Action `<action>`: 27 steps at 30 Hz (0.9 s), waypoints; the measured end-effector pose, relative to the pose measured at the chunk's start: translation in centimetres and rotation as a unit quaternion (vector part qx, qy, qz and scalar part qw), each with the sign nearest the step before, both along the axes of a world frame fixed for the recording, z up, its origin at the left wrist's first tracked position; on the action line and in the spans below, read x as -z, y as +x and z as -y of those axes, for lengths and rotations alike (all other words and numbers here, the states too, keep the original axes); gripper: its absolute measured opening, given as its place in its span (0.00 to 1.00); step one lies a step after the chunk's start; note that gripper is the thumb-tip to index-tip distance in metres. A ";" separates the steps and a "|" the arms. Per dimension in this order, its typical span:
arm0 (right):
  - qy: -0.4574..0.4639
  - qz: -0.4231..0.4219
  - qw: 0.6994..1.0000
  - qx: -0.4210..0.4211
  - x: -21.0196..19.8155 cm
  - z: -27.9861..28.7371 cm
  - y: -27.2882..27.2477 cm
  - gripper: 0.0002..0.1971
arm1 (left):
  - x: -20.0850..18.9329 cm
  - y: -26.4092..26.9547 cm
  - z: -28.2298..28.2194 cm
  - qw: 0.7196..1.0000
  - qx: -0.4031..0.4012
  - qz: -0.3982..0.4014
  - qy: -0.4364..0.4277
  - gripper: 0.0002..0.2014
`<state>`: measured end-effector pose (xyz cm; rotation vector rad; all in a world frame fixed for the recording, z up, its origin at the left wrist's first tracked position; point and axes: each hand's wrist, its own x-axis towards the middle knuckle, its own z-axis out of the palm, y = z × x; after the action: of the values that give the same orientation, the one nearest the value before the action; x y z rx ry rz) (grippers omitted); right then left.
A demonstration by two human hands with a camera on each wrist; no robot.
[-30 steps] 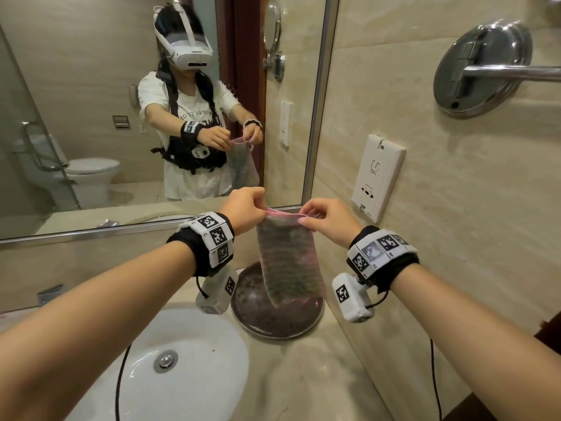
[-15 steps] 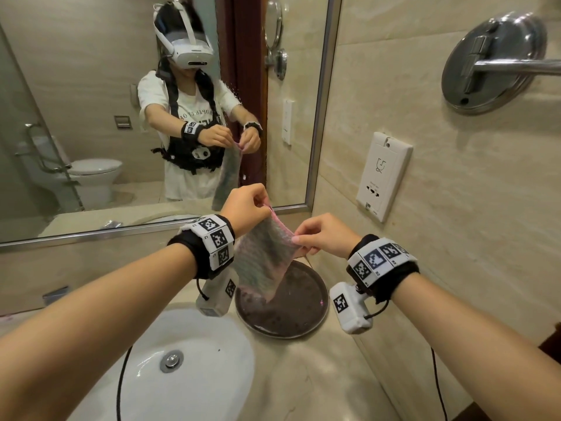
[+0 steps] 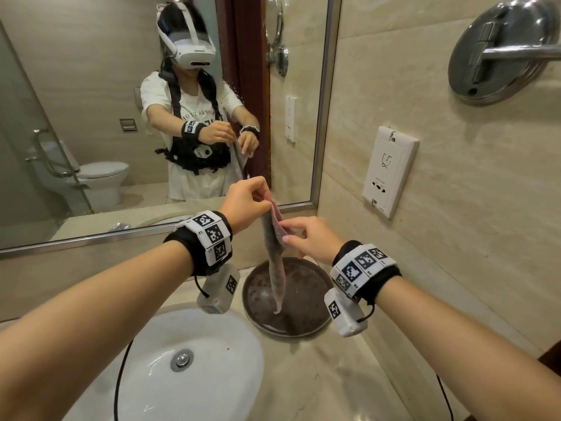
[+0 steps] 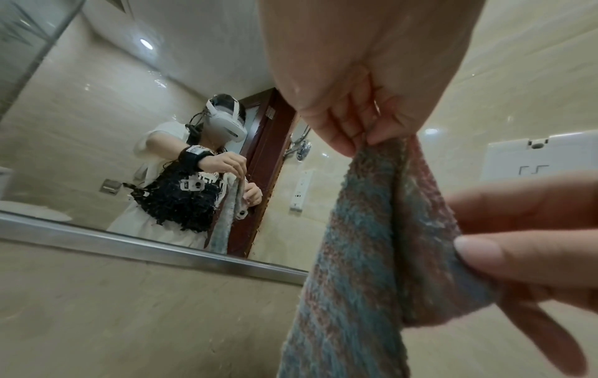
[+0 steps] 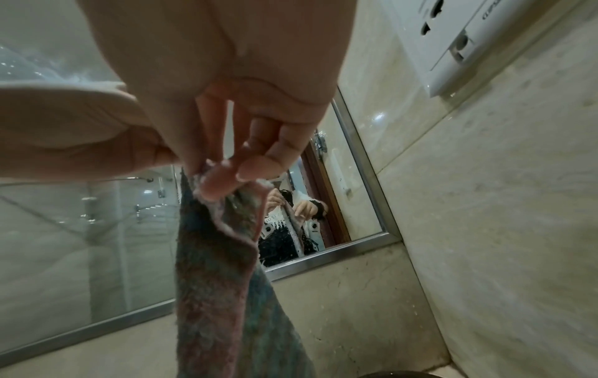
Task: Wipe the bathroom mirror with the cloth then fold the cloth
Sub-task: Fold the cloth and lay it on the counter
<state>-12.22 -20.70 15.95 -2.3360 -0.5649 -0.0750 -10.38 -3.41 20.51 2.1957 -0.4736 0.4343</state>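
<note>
Cloth (image 3: pixel 274 256): fuzzy, teal and pink mottled, hanging doubled in a narrow vertical strip above the dark round tray (image 3: pixel 306 322); lower tip dangling over the tray's middle, whether touching it cannot tell.
Cloth relative to left grip: top edge caught between thumb and curled fingertips of the left hand (image 3: pixel 247 205), the highest point of the strip; rest of the cloth falling straight below that pinch.
Cloth relative to right grip: right hand (image 3: pixel 309 240) lower than the left and to the tray's wall side, thumb and forefinger pinching the cloth's pink-edged side partway down; remaining fingers loosely extended.
Left wrist view: left hand (image 4: pixel 349 122) pinching the cloth (image 4: pixel 372 243) at the top, right thumb (image 4: pixel 505 253) pressed on the fold at the side.
Right wrist view: right fingertips (image 5: pixel 223 179) closed on the pale edge of the cloth (image 5: pixel 217 281).
Desk (image 3: pixel 334 384): beige marbled stone carrying the tray; white oval sink (image 3: pixel 230 357) with a metal drain just beside the tray.
Mirror (image 3: pixel 91 86): behind the tray, metal-framed, reflecting the person with headset, a toilet and a glass partition.
Wall beside the tray: beige tile with a white socket plate (image 3: pixel 390 171) and, higher up, a chrome round mount (image 3: pixel 498 53) with a bar.
</note>
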 end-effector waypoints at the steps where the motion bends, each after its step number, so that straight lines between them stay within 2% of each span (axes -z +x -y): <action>1: -0.012 -0.004 1.000 0.004 0.1 -0.1 -0.1 0.17 | -0.1 0.0 0.0 1.000 0.002 0.001 0.003 0.11; 9: -0.049 0.034 0.995 0.076 0.2 0.9 -0.2 0.10 | 0.0 -0.1 -0.4 1.000 0.002 -0.001 0.019 0.09; 14: -0.011 0.043 0.995 0.088 -1.0 2.3 -0.5 0.07 | 1.4 0.2 -0.8 0.999 -0.031 0.001 0.017 0.06; 17: -0.016 0.055 0.994 0.097 -1.4 3.0 -0.4 0.07 | 2.8 0.6 -0.7 0.998 -0.038 -0.034 0.025 0.06; 21: -0.055 0.062 0.988 0.129 -1.2 3.8 0.1 0.08 | 4.8 0.9 0.4 0.997 -0.040 -0.061 0.022 0.11; 24: -0.067 0.056 0.984 0.158 -1.1 4.8 0.1 0.11 | 5.8 0.8 1.6 0.996 -0.059 -0.072 0.006 0.09; 27: -0.080 0.086 0.974 0.191 -0.8 5.6 -1.0 0.09 | 6.5 -0.1 2.9 0.997 -0.044 -0.065 -0.021 0.07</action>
<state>-13.26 -26.32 16.77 -2.5849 -0.2000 -0.4282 -10.51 -6.26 14.00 2.1944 -0.2970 0.3431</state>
